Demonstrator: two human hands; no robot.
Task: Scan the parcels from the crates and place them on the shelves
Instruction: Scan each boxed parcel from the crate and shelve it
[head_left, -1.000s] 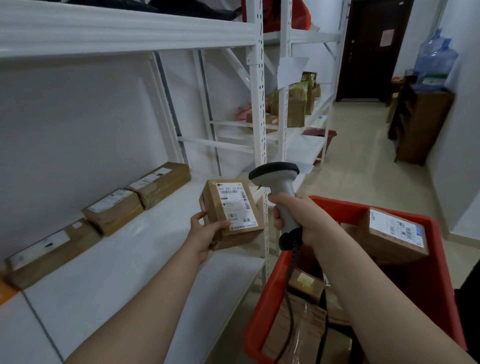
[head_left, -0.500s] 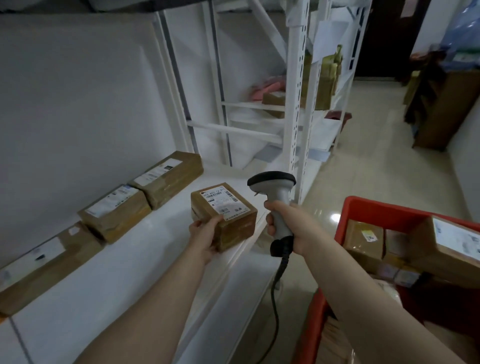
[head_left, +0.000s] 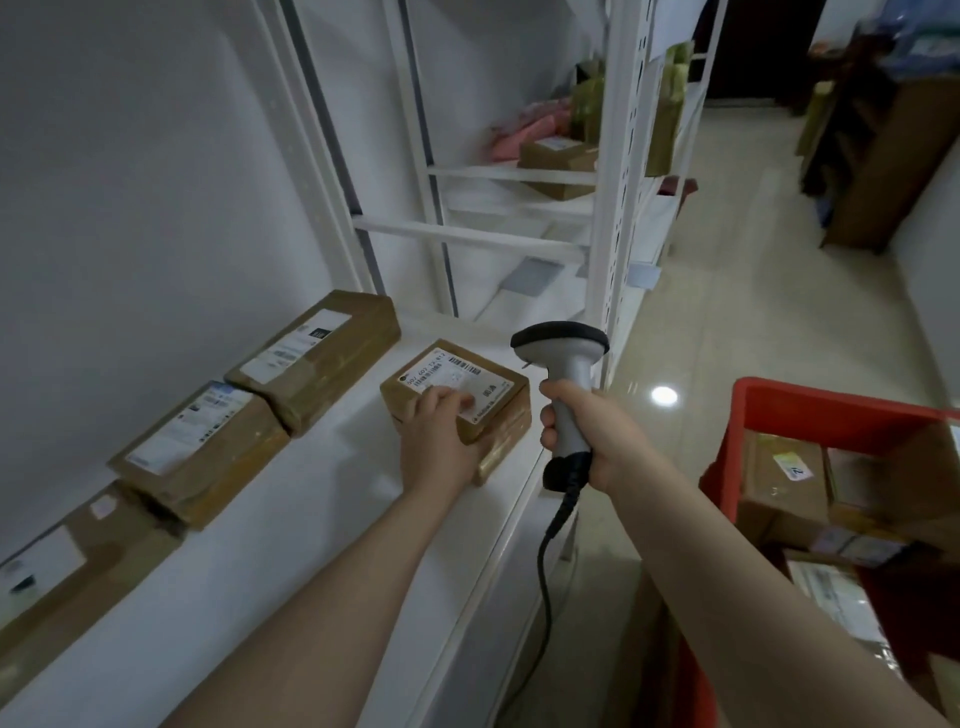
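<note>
Here, parcel under left grip (scanner beside)

Head view. I log the left hand gripping a small parcel that sits on the white shelf near its front edge. The fingers lie over the label and the thumb is on the near side. The right hand is wrapped round the handle of a grey scanner, held upright just right of the parcel, past the shelf edge. Its black cable hangs down. Three boxes lie in a row along the wall. Lower right, I see a red crate holding cartons. The label print is too blurred for me to read.
</note>
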